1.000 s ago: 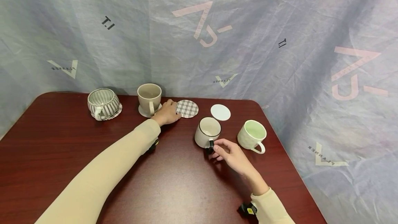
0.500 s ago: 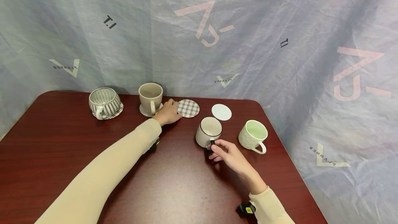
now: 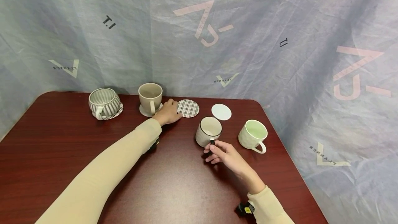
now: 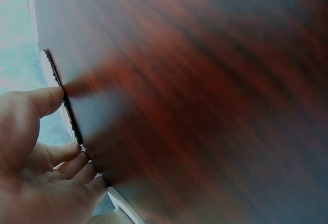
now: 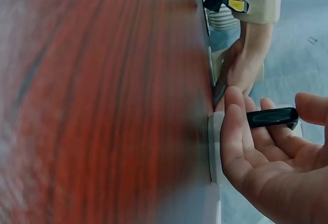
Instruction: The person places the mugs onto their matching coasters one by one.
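My left hand (image 3: 168,112) rests on the table at the left edge of a round plaid coaster (image 3: 189,109), its fingers relaxed. Seen from the left wrist, the thumb and index fingertips meet the rim of the coaster (image 4: 70,121), which lies flat. Nearer to me, a white ribbed mug (image 3: 205,134) with a dark rim stands upright on the bare table. Its black handle (image 5: 271,117) is between the thumb and fingers of my right hand (image 3: 229,157), which pinch it. The other fingers spread beneath the handle.
Behind the ribbed mug lies a white round coaster (image 3: 224,114). A pale green mug (image 3: 248,139) stands at the right. Further left, a beige mug (image 3: 148,102) and a striped cup (image 3: 112,105) sit on coasters. A fabric curtain (image 3: 248,20) hangs behind the table.
My right hand has shifted slightly left, its fingers closing in round the black handle. My left hand and the mugs stay where they were.
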The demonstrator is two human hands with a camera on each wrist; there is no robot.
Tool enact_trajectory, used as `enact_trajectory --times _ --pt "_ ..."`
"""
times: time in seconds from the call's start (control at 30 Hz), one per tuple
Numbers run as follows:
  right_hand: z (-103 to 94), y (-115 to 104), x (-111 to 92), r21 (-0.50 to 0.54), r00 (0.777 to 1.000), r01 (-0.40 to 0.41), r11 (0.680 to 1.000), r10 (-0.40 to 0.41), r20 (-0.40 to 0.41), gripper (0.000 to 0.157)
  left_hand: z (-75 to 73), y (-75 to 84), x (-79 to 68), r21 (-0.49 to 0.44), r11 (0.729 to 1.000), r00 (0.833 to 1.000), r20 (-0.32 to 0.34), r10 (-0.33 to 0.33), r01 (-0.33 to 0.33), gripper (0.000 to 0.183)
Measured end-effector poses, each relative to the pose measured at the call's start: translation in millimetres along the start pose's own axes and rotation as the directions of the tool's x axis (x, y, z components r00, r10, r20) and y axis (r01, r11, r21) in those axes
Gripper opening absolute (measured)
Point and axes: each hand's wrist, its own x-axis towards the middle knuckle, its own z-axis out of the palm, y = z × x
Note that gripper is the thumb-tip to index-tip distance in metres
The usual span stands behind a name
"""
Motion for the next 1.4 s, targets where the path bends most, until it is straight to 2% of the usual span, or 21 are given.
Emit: enact_trajectory --times 0.23,0.93,1.4 --pt "1.9 -1.2 0.6 0.014 1.0 -0.008 1.0 0.008 0.002 0.04 0.8 -1.0 -0.2 0.002 1.0 1.0 -0.008 0.006 -0.006 0.069" --pt "5.6 -0.6 0.0 0.147 0.999 -0.033 0.989 0.036 -0.014 0.043 -1.1 -0.5 -1.7 -0.001 1.0 1.0 0.005 -0.002 0.002 0.07" --pt "9.9 -0.7 -1.0 0.168 0.993 -0.041 0.985 0.059 -0.106 0.038 0.4 -0.7 -2.2 0.006 1.0 1.0 -0.001 0.011 -0.011 0.069"
